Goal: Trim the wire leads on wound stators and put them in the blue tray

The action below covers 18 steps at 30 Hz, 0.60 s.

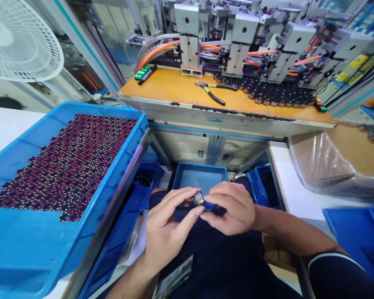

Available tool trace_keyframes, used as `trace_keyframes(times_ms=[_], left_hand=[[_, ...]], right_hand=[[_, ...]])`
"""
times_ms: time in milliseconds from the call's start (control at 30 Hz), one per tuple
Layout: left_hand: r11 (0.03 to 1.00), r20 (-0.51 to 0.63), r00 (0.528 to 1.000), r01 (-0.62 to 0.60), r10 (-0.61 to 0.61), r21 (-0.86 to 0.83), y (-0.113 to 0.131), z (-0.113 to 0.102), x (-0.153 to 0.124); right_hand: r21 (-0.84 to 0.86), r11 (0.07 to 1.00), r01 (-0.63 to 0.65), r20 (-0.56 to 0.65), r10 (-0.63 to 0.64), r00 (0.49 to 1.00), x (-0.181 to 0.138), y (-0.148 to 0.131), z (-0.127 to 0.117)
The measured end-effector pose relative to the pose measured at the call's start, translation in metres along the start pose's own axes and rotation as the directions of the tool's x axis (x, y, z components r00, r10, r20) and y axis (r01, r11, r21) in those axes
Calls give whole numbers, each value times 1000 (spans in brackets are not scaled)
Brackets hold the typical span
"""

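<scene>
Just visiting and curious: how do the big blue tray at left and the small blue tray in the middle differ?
The big blue tray is far larger and packed with small dark parts; the small blue tray shows none. The big one sits high at the left; the small one lies lower, beneath the orange bench, beyond the left hand and right hand pinching a small metal part. Both are blue, rectangular, raised-walled.

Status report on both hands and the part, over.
Grip: left hand and right hand both pinch small metal part. Loaded blue tray apart, at left. Nothing blocks the hands.
</scene>
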State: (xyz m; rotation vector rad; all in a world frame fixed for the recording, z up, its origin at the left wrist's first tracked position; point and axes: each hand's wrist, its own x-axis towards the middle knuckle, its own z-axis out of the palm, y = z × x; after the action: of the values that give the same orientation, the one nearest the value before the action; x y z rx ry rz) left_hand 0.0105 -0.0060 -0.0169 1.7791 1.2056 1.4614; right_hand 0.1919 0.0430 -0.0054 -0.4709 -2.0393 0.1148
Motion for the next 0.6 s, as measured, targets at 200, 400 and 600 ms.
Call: trace_keyframes(times_ms=[200,400,600], left_hand=[[998,29,998,-56,57,-28,2,-2,3],[933,63,985,174,-162,-316,4,1,6],[964,-1,994,102,-106,-245,1,-4,5]], right_hand=[[320,919,-232,-17,250,968,11,-15,0],[428,831,-356,-4,395,919,5,-20,3],[414,735,-536,106,546,831,-2,-7,-24]])
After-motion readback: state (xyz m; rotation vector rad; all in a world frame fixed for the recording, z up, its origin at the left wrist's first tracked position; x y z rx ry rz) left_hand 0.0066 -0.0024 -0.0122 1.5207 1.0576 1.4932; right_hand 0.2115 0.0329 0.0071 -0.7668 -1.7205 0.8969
